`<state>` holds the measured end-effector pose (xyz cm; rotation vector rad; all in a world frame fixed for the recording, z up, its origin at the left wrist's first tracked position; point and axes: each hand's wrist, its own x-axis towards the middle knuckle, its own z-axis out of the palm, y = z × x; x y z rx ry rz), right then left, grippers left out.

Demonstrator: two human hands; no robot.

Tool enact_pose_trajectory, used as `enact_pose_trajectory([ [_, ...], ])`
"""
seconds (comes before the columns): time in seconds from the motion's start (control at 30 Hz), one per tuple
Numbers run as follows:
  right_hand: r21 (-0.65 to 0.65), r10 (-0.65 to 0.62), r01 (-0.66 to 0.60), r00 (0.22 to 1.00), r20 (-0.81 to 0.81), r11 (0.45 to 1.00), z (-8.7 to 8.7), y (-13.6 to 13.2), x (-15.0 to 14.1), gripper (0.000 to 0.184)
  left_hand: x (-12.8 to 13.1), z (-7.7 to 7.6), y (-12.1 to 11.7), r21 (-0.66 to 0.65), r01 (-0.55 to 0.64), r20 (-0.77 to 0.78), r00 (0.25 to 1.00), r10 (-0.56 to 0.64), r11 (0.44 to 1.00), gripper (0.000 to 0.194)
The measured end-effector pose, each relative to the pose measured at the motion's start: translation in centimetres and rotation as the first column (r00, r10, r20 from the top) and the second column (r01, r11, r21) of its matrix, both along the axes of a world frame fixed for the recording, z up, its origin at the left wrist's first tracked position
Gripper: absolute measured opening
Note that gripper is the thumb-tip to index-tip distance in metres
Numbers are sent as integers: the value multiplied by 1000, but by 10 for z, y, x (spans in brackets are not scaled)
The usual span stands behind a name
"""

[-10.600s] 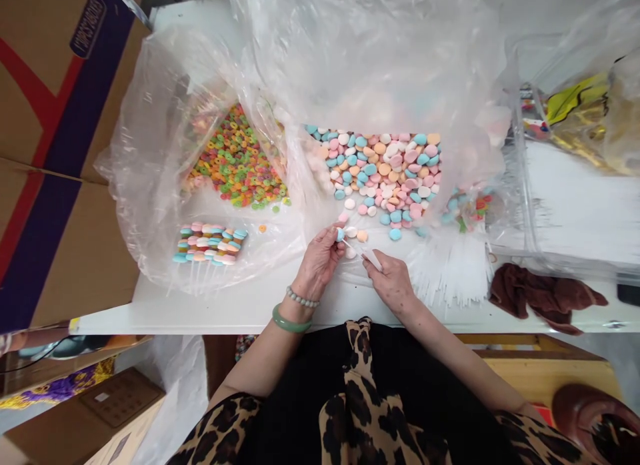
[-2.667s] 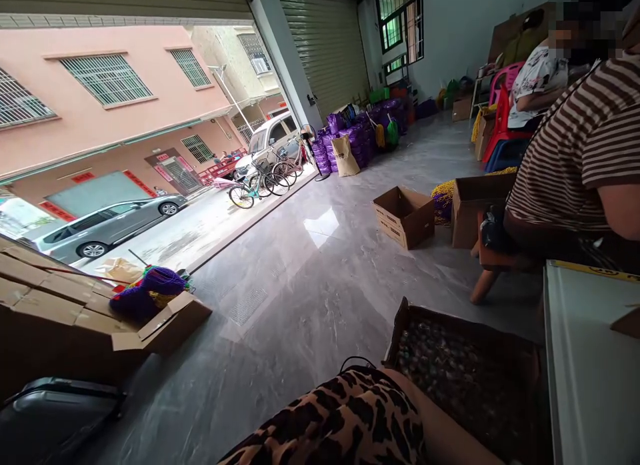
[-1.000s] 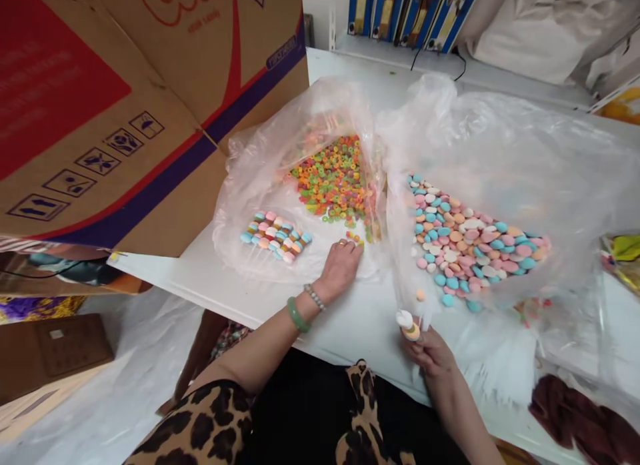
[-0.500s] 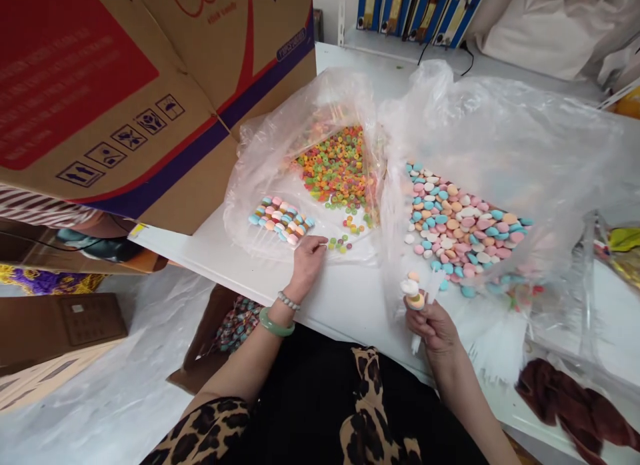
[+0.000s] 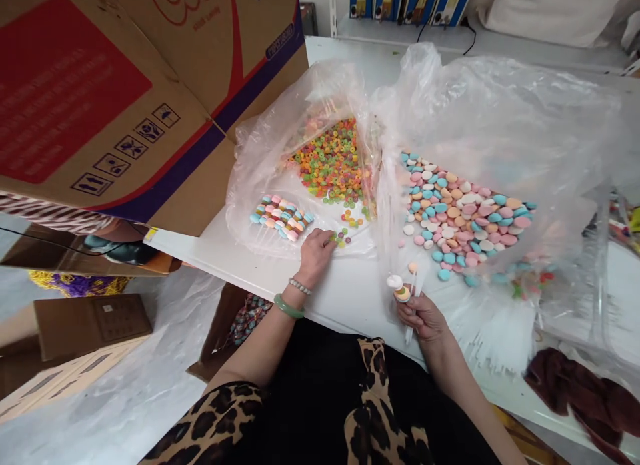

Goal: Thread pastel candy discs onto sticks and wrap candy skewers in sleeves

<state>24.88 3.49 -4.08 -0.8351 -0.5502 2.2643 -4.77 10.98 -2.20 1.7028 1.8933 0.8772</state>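
My left hand (image 5: 316, 251) rests on the white table (image 5: 350, 298), fingertips curled onto a few small ring candies (image 5: 341, 237) at the edge of the clear bag. My right hand (image 5: 424, 317) is closed round a white stick with candy discs threaded on it (image 5: 400, 290), held upright near the table's front. A pile of colourful ring candies (image 5: 330, 161) lies in the left bag. Pastel candy discs (image 5: 463, 215) fill the right bag. Several finished candy sticks (image 5: 281, 217) lie in a row left of my left hand.
A large cardboard box (image 5: 125, 91) looms at the left, over the table corner. A heap of white sticks (image 5: 500, 328) lies right of my right hand, a brown cloth (image 5: 580, 391) further right. Clear plastic bags (image 5: 500, 111) billow over the candies. Boxes stand on the floor at left.
The view has swung back from the room to the table. In the last second my left hand drew back from the ring pile, then reached onto a few loose rings; my right hand kept the stick.
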Motion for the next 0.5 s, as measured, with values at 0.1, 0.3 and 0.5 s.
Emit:
enact_pose_trajectory([
  [0.1,-12,1,-1,1000,-16,1000,-1,-1,0,11,0,2,4,-13,-11,-36,999,10,1000,11],
  [0.3,-15,7,-7,1000,-18,1000,-1,-1,1,12,-3,6,7,-50,-54,-3,999,54,997,8],
  [0.5,-21,15,-15,1000,3,1000,2,1,-1,15,1,6,4,-39,-40,-106,994,36,998,9],
])
